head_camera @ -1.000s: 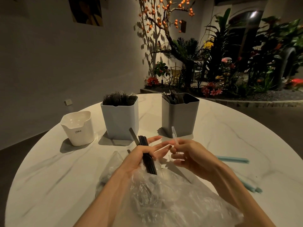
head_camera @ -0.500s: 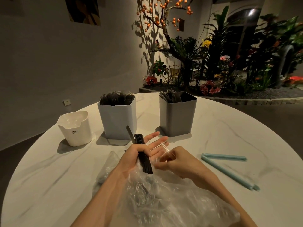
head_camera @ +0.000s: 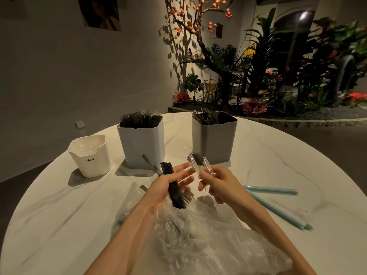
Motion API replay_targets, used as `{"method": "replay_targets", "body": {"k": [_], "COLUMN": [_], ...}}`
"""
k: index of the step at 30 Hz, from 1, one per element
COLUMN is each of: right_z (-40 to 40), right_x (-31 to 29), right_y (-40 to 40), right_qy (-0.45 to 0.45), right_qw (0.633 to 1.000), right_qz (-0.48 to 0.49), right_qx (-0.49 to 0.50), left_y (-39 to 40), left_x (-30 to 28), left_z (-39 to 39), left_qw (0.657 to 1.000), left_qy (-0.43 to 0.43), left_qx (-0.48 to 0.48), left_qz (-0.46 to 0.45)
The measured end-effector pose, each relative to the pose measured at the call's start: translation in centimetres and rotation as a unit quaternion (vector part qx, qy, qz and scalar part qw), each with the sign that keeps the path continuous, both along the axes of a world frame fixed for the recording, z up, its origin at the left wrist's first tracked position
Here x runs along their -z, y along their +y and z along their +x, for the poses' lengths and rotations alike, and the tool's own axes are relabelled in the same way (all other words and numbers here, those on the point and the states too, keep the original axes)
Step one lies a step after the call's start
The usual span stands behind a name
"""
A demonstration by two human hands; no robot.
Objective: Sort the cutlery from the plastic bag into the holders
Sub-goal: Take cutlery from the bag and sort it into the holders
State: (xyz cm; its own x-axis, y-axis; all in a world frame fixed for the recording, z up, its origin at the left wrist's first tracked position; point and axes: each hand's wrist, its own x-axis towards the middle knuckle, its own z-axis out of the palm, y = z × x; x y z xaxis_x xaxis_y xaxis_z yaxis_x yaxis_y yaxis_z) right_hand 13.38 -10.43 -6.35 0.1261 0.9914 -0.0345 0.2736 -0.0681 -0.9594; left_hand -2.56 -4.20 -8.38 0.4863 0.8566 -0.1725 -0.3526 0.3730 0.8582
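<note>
Clear plastic spoons (head_camera: 195,165) sit pinched in the right hand (head_camera: 220,184); the left hand (head_camera: 168,184) grips black forks (head_camera: 174,187), fingers extended, above the bag (head_camera: 198,241).

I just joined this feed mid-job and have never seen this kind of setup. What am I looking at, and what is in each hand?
No machine here: a person's two bare hands, filmed by a camera on their head looking down at a round white table. The left hand holds a bundle of black forks. The right hand pinches clear plastic spoons. In front lies a crumpled plastic bag. Behind stand a white holder, a light grey holder full of forks, and a dark grey holder. Two teal sticks lie on the right.
</note>
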Motion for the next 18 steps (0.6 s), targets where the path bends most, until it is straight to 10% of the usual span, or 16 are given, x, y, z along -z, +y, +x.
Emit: {"method": "replay_targets", "body": {"k": [18], "right_z": [0.5], "right_x": [-0.8], "right_y": [-0.3], "right_qy": [0.231], "right_qw": [0.972], "right_qz": [-0.032], "right_qx": [-0.029], "left_y": [-0.5], "left_x": [-0.4], "left_z": [0.3], "left_qw": [0.996], "left_qy": [0.07], "left_qx": [0.032], "left_qz": [0.054]}}
